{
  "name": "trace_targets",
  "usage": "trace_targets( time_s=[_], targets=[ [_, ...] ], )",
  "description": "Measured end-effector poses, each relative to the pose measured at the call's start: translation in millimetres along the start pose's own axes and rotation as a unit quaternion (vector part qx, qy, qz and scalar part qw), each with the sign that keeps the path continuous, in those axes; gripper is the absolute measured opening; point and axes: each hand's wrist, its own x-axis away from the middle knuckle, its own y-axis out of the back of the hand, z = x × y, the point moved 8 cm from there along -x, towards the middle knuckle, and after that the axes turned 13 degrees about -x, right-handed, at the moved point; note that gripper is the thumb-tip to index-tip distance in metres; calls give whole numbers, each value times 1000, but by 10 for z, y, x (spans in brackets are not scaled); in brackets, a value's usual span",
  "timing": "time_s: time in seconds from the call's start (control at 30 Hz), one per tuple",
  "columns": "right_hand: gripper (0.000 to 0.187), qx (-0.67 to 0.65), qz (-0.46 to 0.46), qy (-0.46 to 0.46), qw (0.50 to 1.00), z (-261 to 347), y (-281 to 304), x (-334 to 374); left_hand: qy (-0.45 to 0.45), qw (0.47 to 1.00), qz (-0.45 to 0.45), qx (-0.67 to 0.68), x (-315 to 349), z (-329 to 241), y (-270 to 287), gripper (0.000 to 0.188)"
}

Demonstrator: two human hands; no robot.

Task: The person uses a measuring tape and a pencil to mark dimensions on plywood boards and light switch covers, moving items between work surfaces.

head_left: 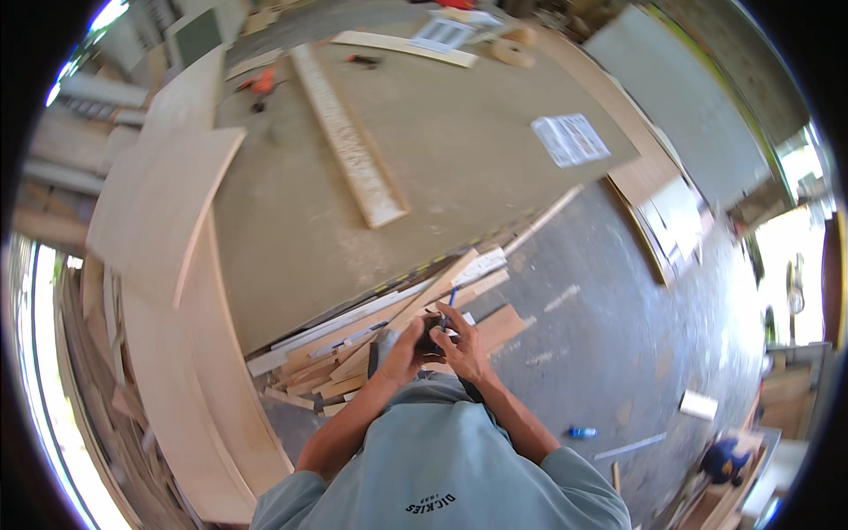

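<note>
Both hands are close together in front of my waist, near the workbench's front edge. My left hand [405, 350] is closed round a small dark object [430, 338]; its kind is hard to make out. My right hand [465, 347] is bent against the same object from the other side. A thin blue pen or pencil [453, 297] sticks up from between its fingers. Below and ahead of my hands lies a loose pile of wooden strips [353, 359], partly hidden by my hands and body.
The large workbench [291, 256] carries a long board [347, 141], an orange tool [259, 84], a printed sheet [570, 140] and a tape roll [513, 49]. Curved plywood sheets [159, 212] stand along the left. On the floor to the right lies a blue bottle-like item [582, 433].
</note>
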Motion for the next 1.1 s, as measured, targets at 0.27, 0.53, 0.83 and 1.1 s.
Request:
trace_targets(
  time_s=[0.27, 0.53, 0.83, 1.1],
  targets=[
    [46, 55, -67, 127, 988, 431, 874, 210, 72, 995, -39, -59, -576, -223, 50, 51],
    [41, 55, -177, 67, 980, 76, 2298, -269, 11, 993, -100, -65, -1659, -569, 153, 38],
    [22, -167, -376, -19, 911, -601, 4471, -641, -28, 989, -137, -54, -3549, -749, -927, 21],
    [23, 254, -620, -16, 742, -1541, 5988, 572, 104, 966, 43, -232, -5401, -221, -2652, 27]
  ],
)
